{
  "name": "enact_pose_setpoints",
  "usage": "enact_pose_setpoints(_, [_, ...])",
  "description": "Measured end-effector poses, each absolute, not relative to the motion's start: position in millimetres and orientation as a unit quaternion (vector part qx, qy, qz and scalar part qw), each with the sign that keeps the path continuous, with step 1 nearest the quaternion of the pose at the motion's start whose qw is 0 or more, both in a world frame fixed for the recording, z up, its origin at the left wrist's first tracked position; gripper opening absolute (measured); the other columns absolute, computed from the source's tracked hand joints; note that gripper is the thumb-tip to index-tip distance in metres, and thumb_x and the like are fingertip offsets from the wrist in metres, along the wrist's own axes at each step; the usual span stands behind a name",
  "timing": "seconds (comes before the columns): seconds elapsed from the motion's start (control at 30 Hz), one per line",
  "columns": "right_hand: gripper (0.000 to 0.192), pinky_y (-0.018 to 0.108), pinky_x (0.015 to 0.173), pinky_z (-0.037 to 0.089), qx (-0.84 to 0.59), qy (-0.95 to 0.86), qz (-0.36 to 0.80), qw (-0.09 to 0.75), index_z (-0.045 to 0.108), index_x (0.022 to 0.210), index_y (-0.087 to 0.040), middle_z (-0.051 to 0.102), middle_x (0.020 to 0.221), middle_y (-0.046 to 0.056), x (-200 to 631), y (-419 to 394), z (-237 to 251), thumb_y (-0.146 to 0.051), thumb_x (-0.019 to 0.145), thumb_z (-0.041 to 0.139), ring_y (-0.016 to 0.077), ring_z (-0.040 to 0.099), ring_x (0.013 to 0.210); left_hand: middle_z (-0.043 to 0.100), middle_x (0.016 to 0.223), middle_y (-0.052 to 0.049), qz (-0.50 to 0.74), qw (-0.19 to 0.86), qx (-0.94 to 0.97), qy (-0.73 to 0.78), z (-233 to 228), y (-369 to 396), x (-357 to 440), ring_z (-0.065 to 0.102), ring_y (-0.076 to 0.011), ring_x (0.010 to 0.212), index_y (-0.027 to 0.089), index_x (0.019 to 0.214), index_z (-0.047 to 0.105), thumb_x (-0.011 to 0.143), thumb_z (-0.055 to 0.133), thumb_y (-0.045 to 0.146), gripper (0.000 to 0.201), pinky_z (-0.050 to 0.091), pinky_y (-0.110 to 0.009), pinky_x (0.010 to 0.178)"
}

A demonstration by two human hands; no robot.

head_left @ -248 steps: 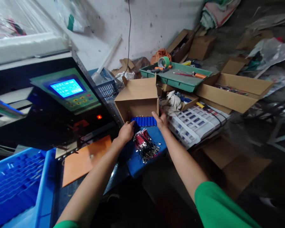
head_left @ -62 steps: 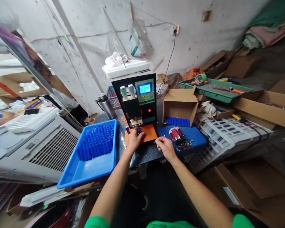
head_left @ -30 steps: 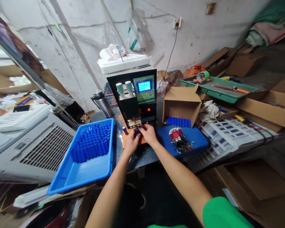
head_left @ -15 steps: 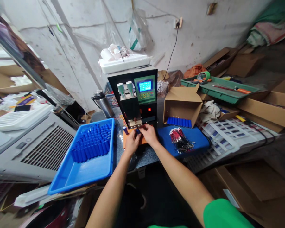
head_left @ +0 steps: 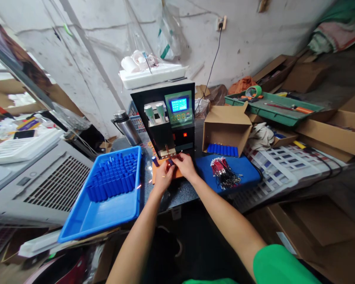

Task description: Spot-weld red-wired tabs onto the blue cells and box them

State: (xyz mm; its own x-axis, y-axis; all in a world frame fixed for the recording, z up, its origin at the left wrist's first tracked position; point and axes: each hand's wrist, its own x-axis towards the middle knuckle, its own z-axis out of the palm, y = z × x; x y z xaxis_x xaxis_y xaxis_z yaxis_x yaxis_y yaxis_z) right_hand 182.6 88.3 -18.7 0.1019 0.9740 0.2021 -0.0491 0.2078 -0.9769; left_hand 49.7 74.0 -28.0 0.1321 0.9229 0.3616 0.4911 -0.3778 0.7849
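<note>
Tray (head_left: pixel 77 225) of cells (head_left: pixel 112 181) left of welder (head_left: pixel 168 118); box (head_left: pixel 226 126) and wire bundle (head_left: pixel 225 173) right.

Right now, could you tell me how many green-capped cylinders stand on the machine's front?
2: the left cylinder and the right cylinder sit side by side, left of the lit screen. None appear hidden.

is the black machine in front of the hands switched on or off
On. The black machine has a screen glowing blue and a red light lit on its front.
</note>
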Motion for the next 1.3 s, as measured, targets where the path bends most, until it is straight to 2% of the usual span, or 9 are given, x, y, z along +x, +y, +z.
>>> enact_pose_setpoints(0.17, [0.017, 0.028, 0.067, 0.047, -0.438, -0.532, 0.43, 0.583, 0.063, 0.075, -0.021, 0.067, 0.075, 0.001, 193, 82, -25, -0.038, 0.076, 0.064, 0.0173, 0.061, 0.069, 0.071, 0.098, -0.006, 0.429, 0.251, 0.707, 0.503, -29, 75, 51, 0.065, -0.0223, 0.093, 0.018, 0.107, 0.063, 0.088, 0.054, 0.032, 0.025, 0.051, -0.034, 0.088])
enact_pose_setpoints(0.33, [0.018, 0.026, 0.062, 0.044, -0.459, -0.572, 0.402, 0.548, 0.059, 0.067, -0.021, 0.064, 0.068, 0.0, 195, 81, -31, -0.037, 0.075, 0.063, 0.0159, 0.056, 0.064, 0.07, 0.094, -0.005, 0.428, 0.239, 0.71, 0.505, -26, 73, 51, 0.064, -0.0211, 0.09, 0.017, 0.101, 0.063, 0.088, 0.054, 0.034, 0.023, 0.05, -0.032, 0.083])
enact_pose_setpoints(0.53, [0.022, 0.026, 0.06, 0.04, -0.45, -0.566, 0.405, 0.559, 0.058, 0.061, -0.02, 0.061, 0.061, -0.001, 197, 83, -30, -0.038, 0.073, 0.064, 0.0154, 0.053, 0.061, 0.069, 0.09, -0.005, 0.433, 0.252, 0.703, 0.504, -24, 73, 52, 0.064, -0.0195, 0.084, 0.017, 0.1, 0.064, 0.087, 0.056, 0.037, 0.025, 0.051, -0.031, 0.081])
enact_pose_setpoints(0.7, [0.029, 0.026, 0.056, 0.039, -0.443, -0.541, 0.435, 0.567, 0.054, 0.052, -0.021, 0.052, 0.049, -0.003, 200, 82, -26, -0.04, 0.072, 0.064, 0.015, 0.05, 0.056, 0.069, 0.11, -0.009, 0.468, 0.301, 0.669, 0.493, -21, 67, 49, 0.066, -0.0203, 0.094, 0.017, 0.118, 0.061, 0.084, 0.061, 0.039, 0.04, 0.053, -0.033, 0.086])
enact_pose_setpoints(0.77, [0.03, 0.025, 0.055, 0.038, -0.441, -0.533, 0.446, 0.568, 0.053, 0.051, -0.021, 0.05, 0.047, -0.004, 200, 81, -24, -0.04, 0.071, 0.064, 0.0148, 0.05, 0.055, 0.069, 0.114, -0.01, 0.486, 0.291, 0.654, 0.501, -21, 58, 43, 0.066, -0.0216, 0.1, 0.017, 0.117, 0.061, 0.086, 0.059, 0.04, 0.039, 0.052, -0.035, 0.089])
enact_pose_setpoints(0.9, [0.031, 0.025, 0.054, 0.036, -0.433, -0.522, 0.461, 0.572, 0.052, 0.049, -0.021, 0.049, 0.046, -0.004, 200, 79, -21, -0.041, 0.07, 0.064, 0.0139, 0.049, 0.054, 0.072, 0.101, -0.009, 0.471, 0.222, 0.669, 0.53, -25, 36, 30, 0.067, -0.0219, 0.092, 0.018, 0.103, 0.067, 0.09, 0.056, 0.04, 0.028, 0.053, -0.035, 0.084])
enact_pose_setpoints(1.03, [0.034, 0.024, 0.051, 0.033, -0.422, -0.517, 0.469, 0.579, 0.049, 0.049, -0.021, 0.046, 0.045, -0.005, 201, 77, -21, -0.043, 0.071, 0.064, 0.0118, 0.043, 0.05, 0.072, 0.096, -0.007, 0.439, 0.168, 0.714, 0.519, -26, 24, 30, 0.065, -0.0202, 0.085, 0.019, 0.094, 0.069, 0.087, 0.06, 0.036, 0.02, 0.051, -0.033, 0.079])
enact_pose_setpoints(1.2, [0.034, 0.024, 0.049, 0.03, -0.425, -0.518, 0.468, 0.576, 0.048, 0.05, -0.022, 0.042, 0.044, -0.006, 202, 77, -21, -0.045, 0.071, 0.062, 0.0107, 0.038, 0.047, 0.071, 0.081, -0.004, 0.421, 0.188, 0.712, 0.53, -23, 31, 41, 0.063, -0.018, 0.074, 0.02, 0.081, 0.067, 0.085, 0.058, 0.032, 0.016, 0.05, -0.031, 0.072])
enact_pose_setpoints(1.3, [0.03, 0.024, 0.052, 0.034, -0.411, -0.547, 0.473, 0.555, 0.055, 0.055, -0.02, 0.049, 0.048, -0.005, 205, 76, -20, -0.044, 0.071, 0.064, 0.0114, 0.043, 0.051, 0.068, 0.074, -0.003, 0.42, 0.232, 0.697, 0.532, -24, 35, 43, 0.061, -0.0167, 0.067, 0.02, 0.078, 0.065, 0.085, 0.056, 0.033, 0.018, 0.049, -0.029, 0.067])
